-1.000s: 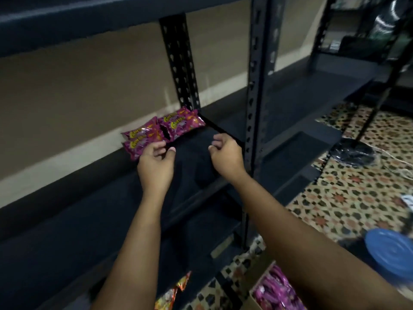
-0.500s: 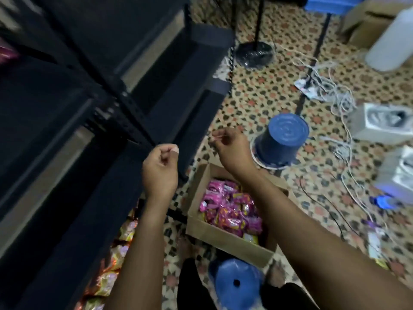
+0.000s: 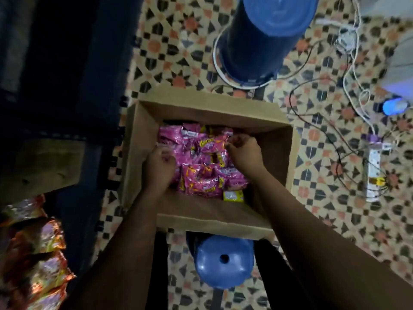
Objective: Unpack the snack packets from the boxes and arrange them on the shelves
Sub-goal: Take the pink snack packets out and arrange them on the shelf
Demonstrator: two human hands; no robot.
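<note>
Task standing: early to midway, by judgement. The cardboard box is lying open on the patterned tile floor, holding a loose heap of pink snack packets and one yellow packet. Orange packets are sitting on the dark shelving at lower left. Left hand is curling onto the heap's left edge, grip unclear. Right hand is pinching a packet top. Surroundings: upturned blue bucket, blue stool, white cables, power strip.
</note>
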